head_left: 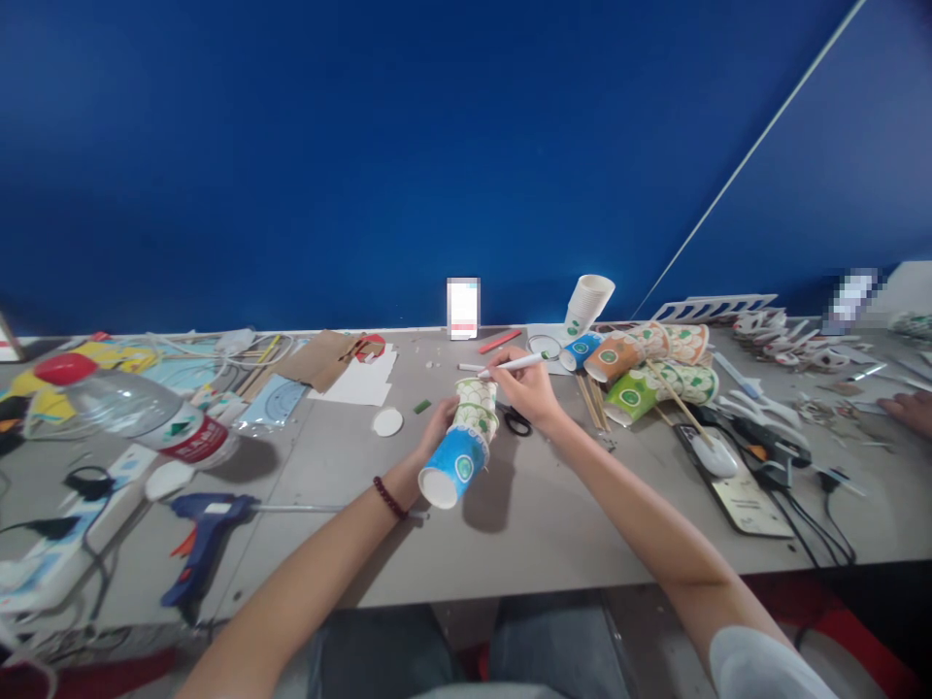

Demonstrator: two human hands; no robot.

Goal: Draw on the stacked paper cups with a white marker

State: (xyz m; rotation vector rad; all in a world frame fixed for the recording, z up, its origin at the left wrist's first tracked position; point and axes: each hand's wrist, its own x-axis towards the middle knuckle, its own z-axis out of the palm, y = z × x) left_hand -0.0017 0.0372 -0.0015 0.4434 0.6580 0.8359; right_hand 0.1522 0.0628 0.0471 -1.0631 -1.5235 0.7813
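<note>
My left hand (pixel 435 432) is wrapped round a row of nested paper cups. The nearest paper cup (pixel 457 466) is blue with a pale round bottom turned toward me. Farther off the row turns white with a green pattern. Between the fingers of my right hand (pixel 525 386) is a white marker pen (pixel 520 363), its tip at the far end of the cups. I cannot tell whether the tip touches them. Black-handled scissors (pixel 518 421) lie just below my right hand, partly hidden. A white disc (pixel 387 421) rests left of the cups.
A blue glue gun (pixel 211 524), a red-capped bottle (pixel 167 417) and a power strip (pixel 80 524) occupy the left. More cup rows (pixel 630 393), wooden sticks (pixel 591 403) and cables stand right. A phone (pixel 464 309) leans against the blue wall. Another person's hand (pixel 910 412) shows far right.
</note>
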